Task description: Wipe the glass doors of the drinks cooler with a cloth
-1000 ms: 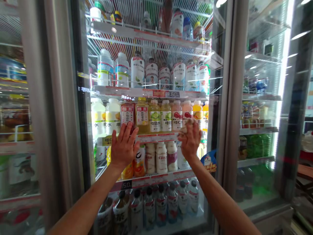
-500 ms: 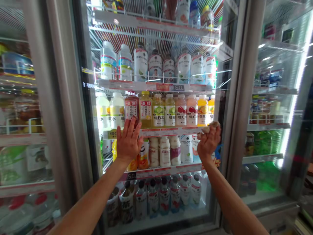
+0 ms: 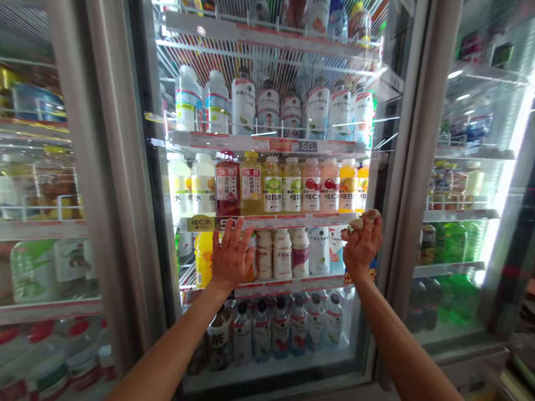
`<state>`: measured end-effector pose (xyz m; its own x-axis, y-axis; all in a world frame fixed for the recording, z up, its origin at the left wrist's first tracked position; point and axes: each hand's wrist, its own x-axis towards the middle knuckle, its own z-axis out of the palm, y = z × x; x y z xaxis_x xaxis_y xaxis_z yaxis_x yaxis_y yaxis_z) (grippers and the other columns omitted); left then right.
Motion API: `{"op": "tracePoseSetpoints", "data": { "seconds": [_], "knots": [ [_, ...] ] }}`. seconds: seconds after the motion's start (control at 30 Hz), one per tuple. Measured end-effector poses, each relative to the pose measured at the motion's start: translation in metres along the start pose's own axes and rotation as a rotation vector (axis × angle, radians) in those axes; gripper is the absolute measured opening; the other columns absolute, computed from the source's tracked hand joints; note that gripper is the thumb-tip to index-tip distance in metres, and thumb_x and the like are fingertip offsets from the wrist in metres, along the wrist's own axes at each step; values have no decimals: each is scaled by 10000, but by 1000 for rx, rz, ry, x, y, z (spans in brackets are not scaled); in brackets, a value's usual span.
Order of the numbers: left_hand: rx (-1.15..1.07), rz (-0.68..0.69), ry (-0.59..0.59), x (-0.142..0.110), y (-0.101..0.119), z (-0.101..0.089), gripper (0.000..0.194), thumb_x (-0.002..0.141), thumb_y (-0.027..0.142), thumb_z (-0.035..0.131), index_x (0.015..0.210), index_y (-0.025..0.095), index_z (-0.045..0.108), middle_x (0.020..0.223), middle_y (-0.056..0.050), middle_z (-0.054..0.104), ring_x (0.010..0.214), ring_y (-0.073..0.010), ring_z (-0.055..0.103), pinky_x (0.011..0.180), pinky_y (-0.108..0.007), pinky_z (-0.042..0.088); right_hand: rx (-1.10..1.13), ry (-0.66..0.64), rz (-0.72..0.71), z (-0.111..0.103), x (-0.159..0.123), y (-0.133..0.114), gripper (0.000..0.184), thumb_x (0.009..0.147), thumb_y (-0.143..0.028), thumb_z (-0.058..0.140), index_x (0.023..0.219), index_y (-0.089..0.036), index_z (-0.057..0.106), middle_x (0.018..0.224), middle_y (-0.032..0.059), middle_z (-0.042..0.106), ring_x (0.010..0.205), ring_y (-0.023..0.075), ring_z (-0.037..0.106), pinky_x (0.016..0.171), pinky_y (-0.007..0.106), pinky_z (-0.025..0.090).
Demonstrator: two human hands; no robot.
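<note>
In front of me is the glass door (image 3: 334, 370) of a lit drinks fridge. My left hand (image 3: 232, 259) lies flat toward the pane with fingers spread, over the shelf of orange and milk drinks; whether it touches the glass I cannot tell. My right hand (image 3: 363, 245) is at the pane's right side, pressing a crumpled, pale brownish cloth (image 3: 368, 216) under its fingers. Behind the glass, a price rail (image 3: 284, 221) runs between the hands. White milk drink bottles (image 3: 282, 253) stand on the shelf below that rail, partly hidden on the left by my left hand.
Metal door frames rise on the left (image 3: 106, 167) and right (image 3: 422, 167). Rows of juice bottles (image 3: 273, 186) and white-labelled bottles (image 3: 317, 108) fill the upper shelves. Dark-capped bottles (image 3: 280, 328) stand at the bottom. Neighbouring fridges hold green bottles (image 3: 449, 242) and red-capped bottles (image 3: 42, 356).
My right hand has moved right across the glass with the cloth, to the pane's edge. My left hand has shifted a little right and down. The view has turned slightly.
</note>
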<state>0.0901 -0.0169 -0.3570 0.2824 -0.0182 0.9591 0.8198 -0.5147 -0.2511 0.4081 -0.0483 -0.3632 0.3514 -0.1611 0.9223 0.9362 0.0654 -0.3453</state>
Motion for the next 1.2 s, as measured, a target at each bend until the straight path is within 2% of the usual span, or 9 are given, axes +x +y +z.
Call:
{"op": "tracePoseSetpoints", "data": {
  "seconds": [0.2,0.3,0.43,0.53,0.77,0.87,1.03,1.1,1.2],
  "knots": [
    [-13,-17,-14,0,-3,4,576,828,275,502,1371,260,309,1451,-69,258,1370,-226,138,1116,-469,70,153,-190,-437,2,-45,-68,538,845,-229,443,1367,-263,316,1483,91,233,1367,252,203,1079,504,215],
    [5,-5,-5,0,-4,4,566,826,274,505,1363,251,328,1448,-75,267,1370,-228,137,1114,-469,85,161,-287,-606,-5,-53,-64,512,833,-261,484,1332,-261,374,1466,86,280,1363,245,217,1090,483,200],
    [-8,-16,-10,-1,-3,4,554,820,276,512,1350,238,355,1437,-83,292,1367,-230,151,1117,-465,79,32,-112,-249,-9,-33,-12,479,863,-232,399,1341,-228,368,1446,138,306,1349,244,256,1057,522,231],
    [6,-17,-10,-2,-3,5,577,819,278,514,1363,239,329,1440,-84,282,1368,-231,150,1116,-472,74,-17,4,-12,-5,-26,-5,501,869,-241,377,1366,-203,325,1439,173,303,1344,264,264,1022,555,264],
    [5,2,13,-1,-4,4,593,822,265,501,1378,258,294,1449,-67,260,1366,-222,161,1116,-467,86,168,-244,-513,-4,-77,-80,507,835,-261,470,1334,-272,378,1466,83,281,1368,239,203,1092,477,197],
    [4,2,13,0,-3,3,598,823,257,501,1381,262,287,1454,-63,247,1368,-221,145,1118,-464,88,118,-232,-451,-10,-75,-52,498,837,-249,464,1328,-274,383,1462,91,290,1359,235,232,1083,489,210],
    [-4,-7,6,-1,-3,5,597,821,260,504,1379,255,293,1455,-65,245,1372,-223,121,1120,-465,77,-21,-36,-46,-12,-53,6,522,858,-225,405,1371,-234,309,1446,156,295,1347,256,260,1034,555,248],
    [-10,-12,5,-2,-3,6,591,822,272,503,1377,256,299,1454,-63,247,1371,-223,132,1122,-466,65,15,-45,-54,-10,-58,-6,538,858,-215,398,1383,-231,284,1463,152,258,1357,254,233,1036,548,251],
    [-7,-11,5,-2,-4,6,586,822,282,499,1375,260,304,1455,-60,246,1370,-220,139,1122,-462,62,123,-167,-286,-7,-81,-51,543,838,-211,435,1368,-252,321,1485,109,219,1370,249,195,1070,506,225]
  ]
}}
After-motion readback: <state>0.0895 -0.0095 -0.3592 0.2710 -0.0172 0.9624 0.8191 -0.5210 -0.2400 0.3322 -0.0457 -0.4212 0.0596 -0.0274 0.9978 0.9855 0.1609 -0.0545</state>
